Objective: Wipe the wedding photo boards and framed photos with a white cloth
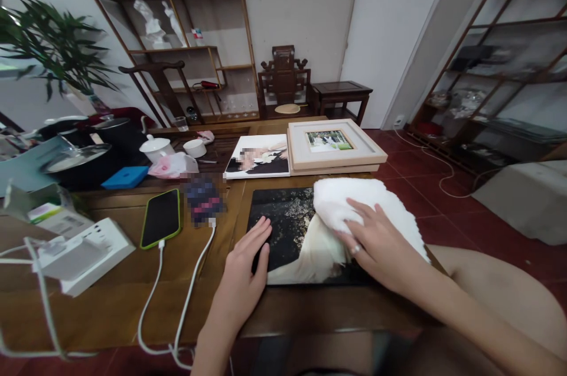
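Room: brown low wooden table (115, 299) on a red tile floor, open wooden shelving along the back wall.
Left hand (245, 258): laid flat, fingers together and extended, palm down on the near left edge of the dark glossy photo panel (287, 228); nothing pinched.
Right hand (376, 240): fingers spread, pressed flat on top of the white fluffy cloth (349, 199); silver ring (355, 249) on one finger; no closed grip.
Cloth position: directly under the right palm, bunched beyond the fingertips, covering the panel's right portion.
Panel position: flat on the table, spanning both hands, its near edge close to the table edge.
Handling, cloth: judged soft, light and limp; likely to fold and drag; best controlled by broad palm pressure or a gathered handful.
Handling, panel: judged stiff, flat and thin, with a smooth face prone to smears and scratches; likely to slide unless braced; safest held by the edges.
Beyond the fingertips: pale wooden framed picture (334, 146) stacked on another frame, unframed print (259, 157) beside it.
Outboard of the left hand: black phone in a green case (160, 218), white charging cable (195, 281).
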Demonstrator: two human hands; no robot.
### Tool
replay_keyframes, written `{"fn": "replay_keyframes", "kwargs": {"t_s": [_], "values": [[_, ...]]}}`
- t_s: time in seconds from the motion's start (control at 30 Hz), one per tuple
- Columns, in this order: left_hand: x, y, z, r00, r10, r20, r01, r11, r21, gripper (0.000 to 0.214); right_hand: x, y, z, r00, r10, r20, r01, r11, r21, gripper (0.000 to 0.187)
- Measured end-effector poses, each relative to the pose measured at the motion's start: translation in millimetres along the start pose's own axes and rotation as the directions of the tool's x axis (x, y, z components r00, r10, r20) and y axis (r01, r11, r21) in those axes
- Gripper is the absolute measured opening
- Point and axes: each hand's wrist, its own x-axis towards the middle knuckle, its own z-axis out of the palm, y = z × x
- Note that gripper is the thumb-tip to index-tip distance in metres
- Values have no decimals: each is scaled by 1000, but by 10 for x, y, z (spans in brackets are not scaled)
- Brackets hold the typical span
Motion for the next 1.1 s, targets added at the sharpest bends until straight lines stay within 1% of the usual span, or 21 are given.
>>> {"fn": "replay_keyframes", "kwargs": {"t_s": [0.1, 0.27, 0.37, 0.47, 0.53, 0.63, 0.8, 0.9, 0.93, 1.0, 1.03, 1.1], "values": [[-11, -10, -1, 1000, -8, 7, 8, 1000, -15, 36, 283, -42, 29, 999, 14, 35, -15, 1000, 12, 38], [-53, 27, -24, 998, -63, 23, 65, 995, -70, 41, 624, -315, 31, 989, -118, 86, 110, 989, 97, 37], [-71, 53, -45, 993, -104, -57, 95, 985, -146, 45, 746, -474, 66, 974, -207, 94, 194, 972, 129, 36], [-80, 50, -47, 977, -156, -144, 117, 961, -249, 48, 752, -584, 106, 951, -293, 98, 278, 951, 137, 35], [-84, 40, -40, 969, -185, -163, 128, 943, -306, 51, 665, -636, 105, 929, -355, 99, 339, 929, 148, 34], [-85, 27, -34, 968, -186, -169, 123, 937, -328, 54, 417, -697, 53, 889, -446, 99, 424, 887, 182, 29], [-68, 24, -48, 982, -85, -171, 49, 978, -203, 55, -66, -727, -4, 833, -530, 158, 490, 839, 236, 23], [-47, 30, -43, 991, -78, -105, 63, 989, -134, 51, -275, -659, -28, 818, -544, 188, 496, 832, 247, 23], [-40, 31, -36, 994, -90, -65, 83, 991, -107, 49, -332, -620, -51, 827, -531, 186, 482, 839, 251, 21], [-29, 28, -16, 994, -107, 5, 107, 993, -49, 45, -432, -521, -116, 863, -476, 169, 432, 869, 240, 15], [-25, 24, -6, 994, -106, 27, 107, 994, -27, 43, -476, -460, -150, 886, -440, 146, 404, 888, 222, 14], [-18, 12, 14, 996, -89, 31, 89, 996, -1, 40, -546, -312, -194, 933, -354, 68, 341, 928, 153, 19]]}}
